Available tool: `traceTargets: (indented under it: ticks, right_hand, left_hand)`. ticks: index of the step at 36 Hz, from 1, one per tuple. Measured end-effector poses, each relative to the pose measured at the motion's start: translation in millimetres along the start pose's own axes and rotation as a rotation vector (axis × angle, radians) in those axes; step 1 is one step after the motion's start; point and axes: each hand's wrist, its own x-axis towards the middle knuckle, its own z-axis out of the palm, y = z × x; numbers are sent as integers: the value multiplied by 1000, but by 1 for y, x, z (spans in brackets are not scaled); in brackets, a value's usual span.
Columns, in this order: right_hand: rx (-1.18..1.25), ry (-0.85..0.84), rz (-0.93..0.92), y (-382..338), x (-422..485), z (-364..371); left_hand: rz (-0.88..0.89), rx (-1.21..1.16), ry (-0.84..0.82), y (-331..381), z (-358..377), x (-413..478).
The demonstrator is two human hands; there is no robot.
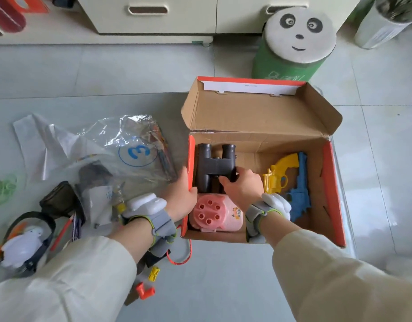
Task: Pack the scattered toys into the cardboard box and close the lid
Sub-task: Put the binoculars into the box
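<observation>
The right hand [243, 185] has its fingers curled round the black binoculars [214, 163], which sit in the far left corner of the box [332, 182]. The left hand [182, 194] holds the box's left wall, thumb inside. A pink toy [215, 212] lies in the near left corner. A yellow gun [280, 173] and a blue gun [299, 189] lie on the right. The lid [258, 112] stands open on the far side. On the floor to the left wait a plastic bag [102, 147], a white toy [23, 245] and an orange bit [145, 290]. I think the job is about half done.

Matt cardboard box [253, 117], crinkled glossy plastic bag [102, 147].
</observation>
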Motion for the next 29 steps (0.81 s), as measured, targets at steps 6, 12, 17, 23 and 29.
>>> traceTargets:
  ticks: [6,12,17,23,29]
  right_hand:
    - [-81,-56,-28,-9,4,0]
    - [-204,-46,-75,-11,1,8]
    - [-340,-122,-95,-12,-3,5]
    - [-176,-136,-19,-12,-9,1]
    - [-223,-223,-78,-8,-30,-3]
  left_hand:
    - [5,6,-24,3,-3,-1]
    - [-15,48,-4,4,-1,-3]
    - [-6,74,-4,1,0,-3]
    - [17,22,-33,-8,-3,-5]
    - [66,15,-8,-24,-2,-21]
